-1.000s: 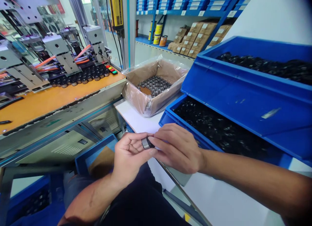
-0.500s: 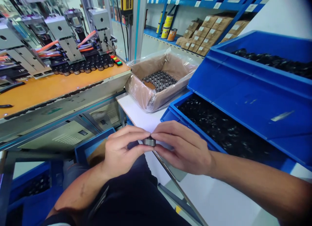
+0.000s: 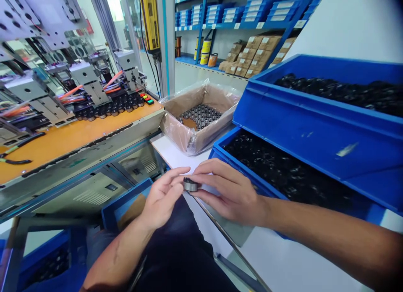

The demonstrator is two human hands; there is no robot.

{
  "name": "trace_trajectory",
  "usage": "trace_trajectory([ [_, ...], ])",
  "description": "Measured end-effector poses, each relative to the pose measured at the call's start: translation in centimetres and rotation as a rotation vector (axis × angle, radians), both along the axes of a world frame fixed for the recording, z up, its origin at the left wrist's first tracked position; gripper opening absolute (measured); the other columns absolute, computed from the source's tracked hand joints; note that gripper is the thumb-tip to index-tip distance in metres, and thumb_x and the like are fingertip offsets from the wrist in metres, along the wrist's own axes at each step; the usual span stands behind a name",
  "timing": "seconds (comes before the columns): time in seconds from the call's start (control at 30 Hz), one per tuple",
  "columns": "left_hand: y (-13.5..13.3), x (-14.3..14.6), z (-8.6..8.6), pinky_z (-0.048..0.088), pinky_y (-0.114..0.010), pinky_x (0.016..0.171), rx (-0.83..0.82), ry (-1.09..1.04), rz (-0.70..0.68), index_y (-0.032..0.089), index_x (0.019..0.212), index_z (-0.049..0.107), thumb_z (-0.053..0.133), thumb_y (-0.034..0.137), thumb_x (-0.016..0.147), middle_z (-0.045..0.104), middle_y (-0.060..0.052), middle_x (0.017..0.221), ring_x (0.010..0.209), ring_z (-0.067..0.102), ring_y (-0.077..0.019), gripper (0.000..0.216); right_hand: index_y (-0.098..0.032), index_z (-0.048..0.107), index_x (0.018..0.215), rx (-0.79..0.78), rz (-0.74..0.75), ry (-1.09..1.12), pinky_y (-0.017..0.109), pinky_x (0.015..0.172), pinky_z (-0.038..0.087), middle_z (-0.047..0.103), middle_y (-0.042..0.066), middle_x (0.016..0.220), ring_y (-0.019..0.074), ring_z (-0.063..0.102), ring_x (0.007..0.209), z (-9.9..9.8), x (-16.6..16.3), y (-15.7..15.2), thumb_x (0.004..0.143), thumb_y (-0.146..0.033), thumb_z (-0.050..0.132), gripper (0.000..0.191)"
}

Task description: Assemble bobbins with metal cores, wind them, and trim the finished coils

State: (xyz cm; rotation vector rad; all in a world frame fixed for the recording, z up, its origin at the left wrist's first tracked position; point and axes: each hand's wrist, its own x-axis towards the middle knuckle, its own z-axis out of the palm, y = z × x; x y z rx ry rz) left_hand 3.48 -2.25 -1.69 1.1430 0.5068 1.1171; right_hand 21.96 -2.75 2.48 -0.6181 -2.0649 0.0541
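A small dark metal ring (image 3: 189,185) sits between the fingertips of both hands, just above my lap. My right hand (image 3: 229,193) pinches it from the right with thumb and forefinger. My left hand (image 3: 162,197) touches it from the left, fingers loosely curled around it. Right beside my right hand stands a blue bin (image 3: 220,146) full of black ring-shaped parts (image 3: 283,168).
A second blue bin (image 3: 315,111) of black parts is stacked above the first. A plastic-lined cardboard box (image 3: 185,134) of small metal parts stands on the white table (image 3: 171,155). An orange-topped machine bench (image 3: 63,136) is on the left. Blue crates (image 3: 126,201) sit below.
The ring has been turned between the fingertips and both hands have shifted slightly. My left fingers have loosened from a tight pinch. The camera view has tilted.
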Motion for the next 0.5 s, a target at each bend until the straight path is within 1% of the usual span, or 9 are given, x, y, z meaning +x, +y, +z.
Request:
trace_trajectory([
  [0.07, 0.3, -0.6, -0.1, 0.052, -0.031, 0.091, 0.277, 0.140, 0.136, 0.025, 0.122, 0.067, 0.066, 0.028, 0.089, 0.070, -0.009, 0.112, 0.104, 0.065, -0.0189, 0.034, -0.012, 0.060, 0.108, 0.013, -0.002, 0.001, 0.032, 0.080, 0.057, 0.065, 0.011, 0.097, 0.0178, 0.063, 0.092, -0.2, 0.0, 0.1, 0.090, -0.013, 0.063, 0.019],
  [0.1, 0.4, -0.9, -0.1, 0.052, -0.032, 0.091, 0.408, 0.198, 0.203, 0.026, 0.122, 0.068, 0.068, 0.025, 0.087, 0.068, -0.010, 0.115, 0.106, 0.063, -0.0198, 0.035, -0.011, 0.061, 0.107, 0.016, -0.006, -0.003, 0.032, 0.079, 0.057, 0.065, 0.011, 0.096, 0.0179, 0.063, 0.092, -0.3, -0.1, 0.1, 0.090, -0.013, 0.063, 0.018],
  [0.17, 0.8, -1.4, 0.1, 0.053, -0.031, 0.087, 0.607, 0.286, 0.303, 0.026, 0.118, 0.070, 0.071, 0.019, 0.084, 0.067, -0.009, 0.110, 0.101, 0.063, -0.0186, 0.035, -0.009, 0.061, 0.104, 0.021, -0.010, -0.012, 0.032, 0.077, 0.056, 0.065, 0.011, 0.093, 0.0179, 0.062, 0.089, -0.6, -0.2, 0.2, 0.090, -0.013, 0.062, 0.015],
  [0.23, 1.0, -1.8, 0.4, 0.054, -0.029, 0.081, 0.736, 0.357, 0.362, 0.026, 0.114, 0.072, 0.072, 0.013, 0.082, 0.069, -0.006, 0.100, 0.091, 0.065, -0.0161, 0.034, -0.009, 0.061, 0.102, 0.022, -0.003, -0.010, 0.031, 0.075, 0.055, 0.065, 0.011, 0.090, 0.0172, 0.061, 0.086, -0.7, -0.4, 0.2, 0.092, -0.013, 0.059, 0.011],
  [0.3, 0.9, -1.8, 0.7, 0.054, -0.028, 0.076, 0.806, 0.414, 0.406, 0.026, 0.111, 0.072, 0.072, 0.012, 0.082, 0.070, -0.004, 0.093, 0.085, 0.066, -0.0152, 0.033, -0.010, 0.061, 0.101, 0.014, 0.018, -0.001, 0.030, 0.073, 0.054, 0.064, 0.009, 0.087, 0.0161, 0.059, 0.083, -0.7, -0.5, 0.2, 0.094, -0.013, 0.055, 0.010],
  [0.33, 0.8, -1.7, 0.7, 0.054, -0.028, 0.074, 0.813, 0.437, 0.424, 0.027, 0.110, 0.072, 0.071, 0.013, 0.082, 0.070, -0.004, 0.092, 0.083, 0.066, -0.0157, 0.031, -0.010, 0.061, 0.101, 0.010, 0.029, 0.007, 0.029, 0.073, 0.054, 0.064, 0.009, 0.087, 0.0155, 0.059, 0.082, -0.7, -0.6, 0.2, 0.094, -0.012, 0.053, 0.010],
  [0.43, 0.6, -1.6, 0.0, 0.054, -0.032, 0.072, 0.759, 0.481, 0.459, 0.027, 0.106, 0.072, 0.069, 0.021, 0.085, 0.069, -0.006, 0.090, 0.082, 0.066, -0.0184, 0.022, -0.012, 0.061, 0.103, -0.010, 0.030, 0.019, 0.027, 0.072, 0.053, 0.063, 0.007, 0.087, 0.0145, 0.058, 0.082, -1.0, -0.8, 0.6, 0.096, -0.012, 0.049, 0.014],
  [0.5, 1.0, -1.8, -0.5, 0.054, -0.033, 0.071, 0.744, 0.519, 0.471, 0.027, 0.105, 0.070, 0.065, 0.023, 0.088, 0.068, -0.007, 0.091, 0.084, 0.066, -0.0197, 0.019, -0.012, 0.062, 0.106, -0.018, -0.004, 0.017, 0.027, 0.073, 0.054, 0.063, 0.007, 0.090, 0.0148, 0.060, 0.083, -1.3, -1.0, 1.0, 0.096, -0.015, 0.050, 0.015],
])
